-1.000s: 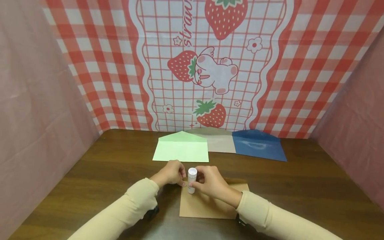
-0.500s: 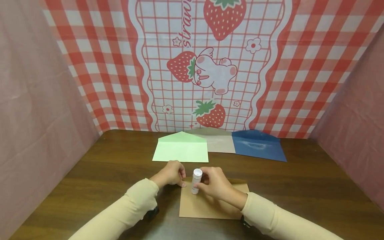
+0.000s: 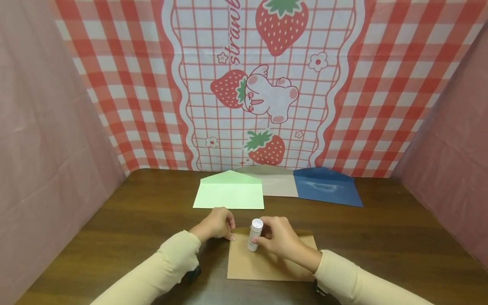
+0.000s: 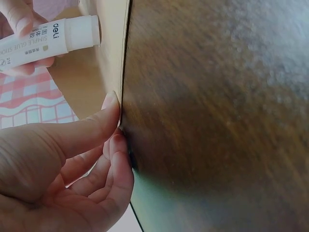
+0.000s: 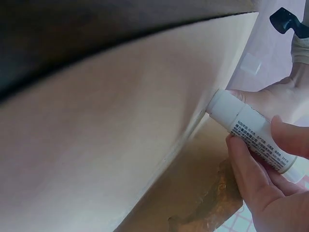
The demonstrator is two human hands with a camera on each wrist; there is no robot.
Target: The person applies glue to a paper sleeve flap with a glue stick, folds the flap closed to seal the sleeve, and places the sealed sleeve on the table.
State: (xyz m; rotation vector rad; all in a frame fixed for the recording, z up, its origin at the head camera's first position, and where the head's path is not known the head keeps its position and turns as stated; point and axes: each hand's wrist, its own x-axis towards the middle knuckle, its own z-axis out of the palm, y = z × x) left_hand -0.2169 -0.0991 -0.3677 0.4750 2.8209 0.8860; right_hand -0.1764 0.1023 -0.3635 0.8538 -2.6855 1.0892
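Note:
A brown kraft envelope point(image 3: 263, 269) lies on the table in front of me, its flap on the far side. My right hand point(image 3: 282, 237) grips a white glue stick point(image 3: 254, 237) between thumb and fingers. The tube stands slightly tilted, its lower end against the envelope close to the flap fold. Printing on the tube is visible in the left wrist view. At the envelope's far left corner, my left hand point(image 3: 216, 223) pinches the edge, thumb on top and fingertips under it. The glue itself is hidden at the tube's lower end.
Behind the hands lie a light green envelope point(image 3: 228, 196), a grey-beige envelope point(image 3: 280, 186) and a blue envelope point(image 3: 328, 192), flaps pointing away. A checked strawberry cloth point(image 3: 267, 97) hangs behind the wooden table point(image 3: 152, 199), with pink curtains on both sides.
My right hand has slid the glue stick to the right along the brown envelope, away from the left hand. The left hand has stayed at the corner.

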